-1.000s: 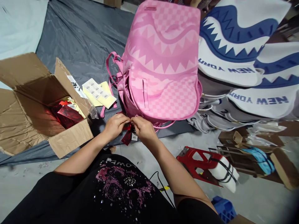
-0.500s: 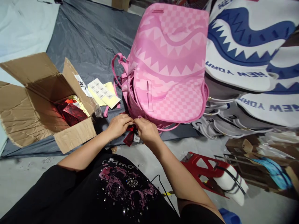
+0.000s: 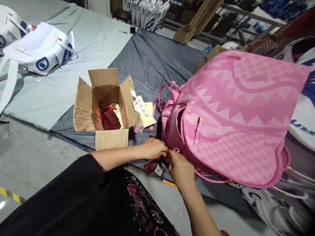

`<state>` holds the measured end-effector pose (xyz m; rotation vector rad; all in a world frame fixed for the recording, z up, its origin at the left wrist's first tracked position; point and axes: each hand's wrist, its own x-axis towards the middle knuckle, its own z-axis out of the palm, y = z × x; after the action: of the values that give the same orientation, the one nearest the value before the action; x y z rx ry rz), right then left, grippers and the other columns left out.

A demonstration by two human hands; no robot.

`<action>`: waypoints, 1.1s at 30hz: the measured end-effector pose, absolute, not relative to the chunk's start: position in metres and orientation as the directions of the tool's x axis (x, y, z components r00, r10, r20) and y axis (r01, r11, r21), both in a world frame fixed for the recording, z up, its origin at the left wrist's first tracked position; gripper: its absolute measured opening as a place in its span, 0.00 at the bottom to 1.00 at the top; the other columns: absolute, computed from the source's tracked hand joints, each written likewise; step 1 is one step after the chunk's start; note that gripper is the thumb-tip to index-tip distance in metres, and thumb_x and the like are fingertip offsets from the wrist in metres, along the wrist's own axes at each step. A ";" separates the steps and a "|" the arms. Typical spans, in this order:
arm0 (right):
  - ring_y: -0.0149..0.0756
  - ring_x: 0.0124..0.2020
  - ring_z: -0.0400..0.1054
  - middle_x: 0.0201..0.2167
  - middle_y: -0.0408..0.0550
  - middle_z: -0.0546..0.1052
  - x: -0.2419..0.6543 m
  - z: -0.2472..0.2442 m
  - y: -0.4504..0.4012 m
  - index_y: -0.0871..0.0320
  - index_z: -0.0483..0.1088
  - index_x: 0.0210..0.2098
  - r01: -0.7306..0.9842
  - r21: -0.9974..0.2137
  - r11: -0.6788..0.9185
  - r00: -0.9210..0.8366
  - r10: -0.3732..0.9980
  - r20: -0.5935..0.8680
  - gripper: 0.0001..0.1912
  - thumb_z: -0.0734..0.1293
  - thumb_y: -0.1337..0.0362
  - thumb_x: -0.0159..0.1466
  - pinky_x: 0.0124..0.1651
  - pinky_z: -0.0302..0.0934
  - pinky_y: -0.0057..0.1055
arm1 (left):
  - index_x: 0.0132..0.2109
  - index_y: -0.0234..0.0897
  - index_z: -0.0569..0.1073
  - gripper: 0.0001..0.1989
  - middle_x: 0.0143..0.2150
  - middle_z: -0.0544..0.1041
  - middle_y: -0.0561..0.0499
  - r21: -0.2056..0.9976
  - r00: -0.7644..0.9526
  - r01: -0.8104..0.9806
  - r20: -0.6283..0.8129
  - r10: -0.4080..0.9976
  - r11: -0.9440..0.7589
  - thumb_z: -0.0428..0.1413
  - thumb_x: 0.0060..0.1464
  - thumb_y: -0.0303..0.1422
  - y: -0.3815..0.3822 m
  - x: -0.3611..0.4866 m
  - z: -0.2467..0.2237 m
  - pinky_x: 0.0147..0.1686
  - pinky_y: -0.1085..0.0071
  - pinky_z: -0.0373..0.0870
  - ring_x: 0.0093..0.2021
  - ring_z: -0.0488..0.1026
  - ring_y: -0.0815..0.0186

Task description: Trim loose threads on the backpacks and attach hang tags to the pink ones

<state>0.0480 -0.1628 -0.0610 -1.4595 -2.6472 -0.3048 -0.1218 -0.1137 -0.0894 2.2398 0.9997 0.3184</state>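
A large pink backpack with a shark-tooth and checkered print lies on the dark table cover. At its near left edge, my left hand and my right hand meet, fingers pinched together. Dark red hang tags, one with a white barcode label, dangle just below the fingertips. The small part pinched between the fingers, beside the bag's pink loop, is mostly hidden. An open carton left of my hands holds more shiny red tags.
Barcode sticker sheets lie between carton and backpack. White-and-blue backpacks rest on the pale cover at far left. More white bags are stacked at right. An orange-handled tool shows by the table's front edge.
The view has swung left, so the carton and backpack appear further right, and the white bags on the left come into sight. Both hands stay pinched together at the backpack's edge.
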 end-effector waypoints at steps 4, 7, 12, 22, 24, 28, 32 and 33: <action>0.37 0.29 0.73 0.28 0.48 0.79 0.046 -0.062 -0.162 0.60 0.71 0.36 0.851 0.125 0.509 -0.524 0.821 0.227 0.11 0.59 0.77 0.63 0.31 0.58 0.29 | 0.47 0.35 0.76 0.09 0.47 0.79 0.44 0.636 0.615 0.607 0.003 0.789 -0.476 0.54 0.64 0.31 -0.122 -0.117 -0.088 0.43 0.65 0.69 0.50 0.76 0.56; 0.38 0.30 0.73 0.29 0.49 0.79 0.045 -0.063 -0.163 0.59 0.70 0.35 0.875 0.048 0.481 -0.478 0.845 0.240 0.10 0.59 0.75 0.65 0.33 0.58 0.30 | 0.49 0.34 0.76 0.11 0.47 0.79 0.43 0.646 0.599 0.610 0.002 0.801 -0.458 0.52 0.65 0.32 -0.126 -0.119 -0.088 0.43 0.66 0.70 0.49 0.76 0.57; 0.39 0.31 0.73 0.30 0.49 0.79 0.042 -0.067 -0.163 0.57 0.70 0.37 0.898 -0.106 0.427 -0.397 0.890 0.224 0.10 0.58 0.69 0.70 0.34 0.57 0.30 | 0.44 0.38 0.77 0.09 0.44 0.81 0.49 0.678 0.616 0.583 -0.009 0.788 -0.448 0.52 0.65 0.29 -0.124 -0.128 -0.090 0.40 0.70 0.69 0.46 0.78 0.62; 0.39 0.32 0.71 0.31 0.48 0.77 0.036 -0.053 -0.159 0.56 0.66 0.41 0.894 -0.426 0.138 -0.141 0.990 0.023 0.06 0.59 0.64 0.68 0.33 0.53 0.30 | 0.45 0.39 0.77 0.08 0.42 0.82 0.47 0.660 0.577 0.622 -0.022 0.817 -0.421 0.53 0.64 0.32 -0.120 -0.129 -0.081 0.38 0.68 0.67 0.43 0.79 0.59; 0.38 0.31 0.69 0.31 0.47 0.76 0.036 -0.050 -0.158 0.55 0.65 0.41 0.871 -0.477 0.118 -0.122 0.992 0.023 0.06 0.59 0.64 0.67 0.33 0.53 0.29 | 0.41 0.38 0.76 0.06 0.39 0.82 0.47 0.622 0.519 0.670 -0.002 0.855 -0.405 0.56 0.62 0.34 -0.117 -0.128 -0.079 0.37 0.68 0.67 0.41 0.79 0.57; 0.36 0.30 0.67 0.31 0.46 0.75 0.037 -0.046 -0.158 0.55 0.64 0.40 0.819 -0.560 0.126 -0.118 0.992 0.051 0.06 0.58 0.63 0.67 0.35 0.54 0.29 | 0.47 0.40 0.76 0.08 0.42 0.83 0.49 0.686 0.618 0.576 -0.010 0.786 -0.444 0.54 0.64 0.32 -0.115 -0.128 -0.075 0.38 0.70 0.67 0.41 0.79 0.60; 0.36 0.30 0.66 0.30 0.46 0.73 0.037 -0.045 -0.158 0.56 0.64 0.40 0.803 -0.583 0.127 -0.125 0.991 0.043 0.05 0.58 0.63 0.66 0.35 0.55 0.29 | 0.43 0.39 0.77 0.07 0.40 0.83 0.47 0.586 0.518 0.696 -0.009 0.856 -0.415 0.56 0.62 0.35 -0.117 -0.128 -0.072 0.37 0.68 0.67 0.41 0.79 0.56; 0.36 0.30 0.67 0.30 0.46 0.73 0.036 -0.045 -0.158 0.56 0.64 0.40 0.804 -0.583 0.121 -0.118 0.992 0.044 0.05 0.58 0.63 0.66 0.35 0.54 0.29 | 0.44 0.38 0.76 0.07 0.40 0.82 0.47 0.580 0.502 0.705 -0.003 0.865 -0.407 0.57 0.61 0.35 -0.118 -0.128 -0.072 0.37 0.68 0.67 0.41 0.79 0.56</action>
<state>0.0365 -0.1580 -0.0447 -1.7355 -1.9810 0.5953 -0.1279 -0.1180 -0.0716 2.2300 1.2853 0.4077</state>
